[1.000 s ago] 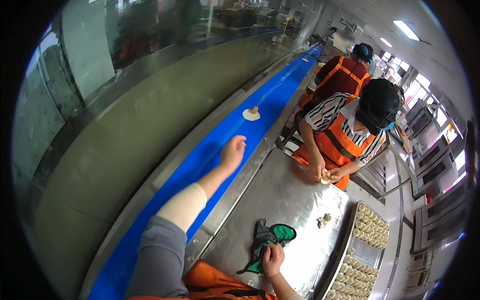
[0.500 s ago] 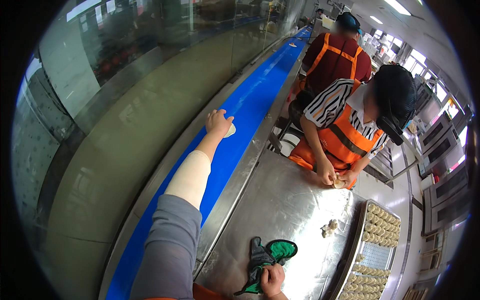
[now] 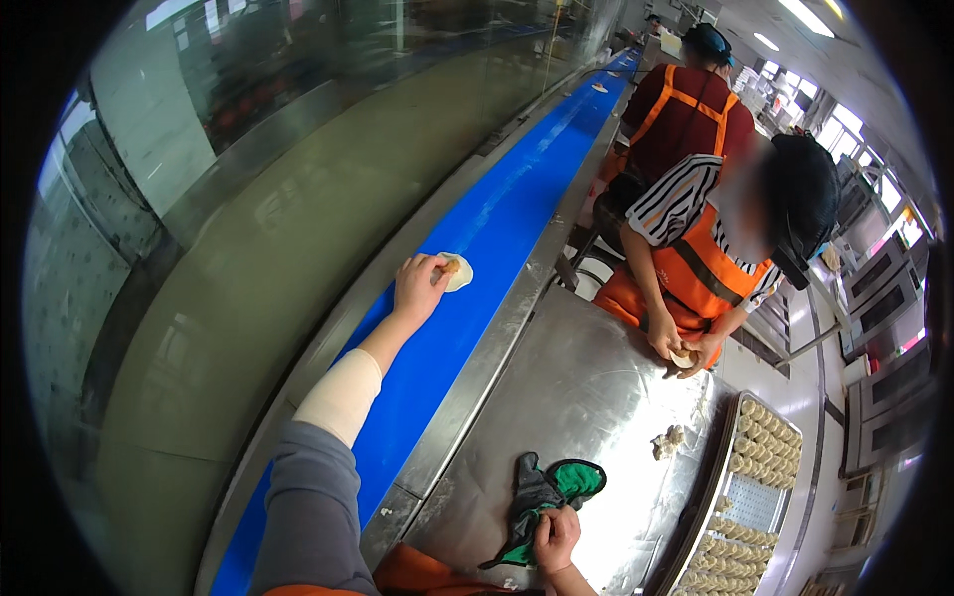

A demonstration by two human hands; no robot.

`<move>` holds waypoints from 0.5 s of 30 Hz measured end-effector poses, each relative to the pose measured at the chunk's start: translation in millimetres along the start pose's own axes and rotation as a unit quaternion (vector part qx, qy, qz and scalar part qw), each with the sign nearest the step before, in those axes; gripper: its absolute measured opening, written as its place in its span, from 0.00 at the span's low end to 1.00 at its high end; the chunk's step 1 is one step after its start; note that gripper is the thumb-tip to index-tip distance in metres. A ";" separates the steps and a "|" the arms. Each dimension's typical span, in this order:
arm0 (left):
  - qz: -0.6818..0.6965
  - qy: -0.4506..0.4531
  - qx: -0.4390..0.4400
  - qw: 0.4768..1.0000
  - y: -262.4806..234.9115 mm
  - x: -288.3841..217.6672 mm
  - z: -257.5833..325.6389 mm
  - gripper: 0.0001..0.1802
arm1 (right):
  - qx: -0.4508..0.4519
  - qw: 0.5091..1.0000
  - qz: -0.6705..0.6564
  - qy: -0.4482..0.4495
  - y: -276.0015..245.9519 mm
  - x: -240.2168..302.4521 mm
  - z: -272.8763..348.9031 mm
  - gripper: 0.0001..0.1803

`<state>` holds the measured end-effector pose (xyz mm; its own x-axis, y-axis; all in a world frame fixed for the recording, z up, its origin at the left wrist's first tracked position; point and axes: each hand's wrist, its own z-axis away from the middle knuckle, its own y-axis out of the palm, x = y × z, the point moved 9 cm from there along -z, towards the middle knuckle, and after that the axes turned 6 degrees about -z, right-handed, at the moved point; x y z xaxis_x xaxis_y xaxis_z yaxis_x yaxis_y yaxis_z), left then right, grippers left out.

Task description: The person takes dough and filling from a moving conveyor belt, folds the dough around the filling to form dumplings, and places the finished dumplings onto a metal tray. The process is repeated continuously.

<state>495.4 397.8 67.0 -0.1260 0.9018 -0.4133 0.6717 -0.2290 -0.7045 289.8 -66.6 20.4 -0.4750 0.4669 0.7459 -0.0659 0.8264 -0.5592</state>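
Nearest the wearer, at the bottom edge, the right hand (image 3: 556, 537) is closed over the near end of a crumpled dark grey and green cloth (image 3: 553, 490). The single cloth lies on a brushed stainless-steel table (image 3: 566, 397). To the right sits one perforated metal tray (image 3: 752, 502), lined with rows of small pale dumplings too many and too small to count. One small scrap of dough (image 3: 666, 442) lies on the table just beside the tray's near rim.

Left of the table runs one long blue conveyor belt (image 3: 467, 308), stretching away toward the upper right. The left arm, in a grey sleeve with a beige cuff, reaches out over it. The left hand (image 3: 417, 288) rests fingers-down on the belt, its fingertips touching one flat, round white dough wrapper (image 3: 459, 270) with a dab of filling. The wrapper seems to lie flat; being round, it has no clear long axis.

Across the table, two co-workers in orange aprons stand one behind the other. The nearer one holds a dumpling (image 3: 684, 358) in both hands. Far along the belt lies one more pale wrapper (image 3: 598, 87).
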 end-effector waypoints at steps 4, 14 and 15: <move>-0.006 -0.046 0.013 0.999 -11.5 11.0 15.9 0.11 | -0.002 1.000 -0.002 -0.016 0.2 6.1 1.2 0.03; -0.029 -0.141 0.050 0.988 -33.1 29.7 41.7 0.16 | -0.015 1.000 0.007 -0.014 1.8 2.2 7.1 0.03; -0.031 -0.136 0.049 0.989 -38.5 30.2 46.1 0.16 | -0.016 1.000 0.011 -0.016 1.6 4.2 7.6 0.03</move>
<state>432.1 416.9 55.0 -0.3655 0.7866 -0.4976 0.5843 -0.2222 -0.7805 281.0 -65.8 19.9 -0.5038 0.4746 0.7218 -0.0282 0.8260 -0.5629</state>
